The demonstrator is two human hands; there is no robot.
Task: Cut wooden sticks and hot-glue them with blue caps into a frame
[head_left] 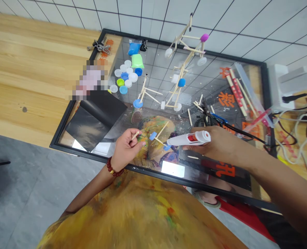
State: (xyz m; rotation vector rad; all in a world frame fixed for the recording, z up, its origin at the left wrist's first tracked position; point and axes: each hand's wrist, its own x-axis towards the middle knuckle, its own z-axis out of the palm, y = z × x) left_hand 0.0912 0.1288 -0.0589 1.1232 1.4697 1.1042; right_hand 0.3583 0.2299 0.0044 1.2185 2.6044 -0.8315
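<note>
My left hand (127, 147) is closed in a pinch on a small wooden stick frame (156, 136) with blue foam pieces, held just above the mirror (65, 147). My right hand (215, 143) grips a white glue gun (188, 139) with a red band. Its tip touches the frame near a blue piece (167, 147). A red bead bracelet (113, 169) circles my left wrist.
On the mirror stand a tall stick-and-cap model (185, 62), a smaller one (144, 93), several bottle caps (126, 74), green clay (137, 61) and blue clay (133, 48), a black sheet (96, 116), loose sticks (236, 91) and cables (295, 133). Wooden floor lies left.
</note>
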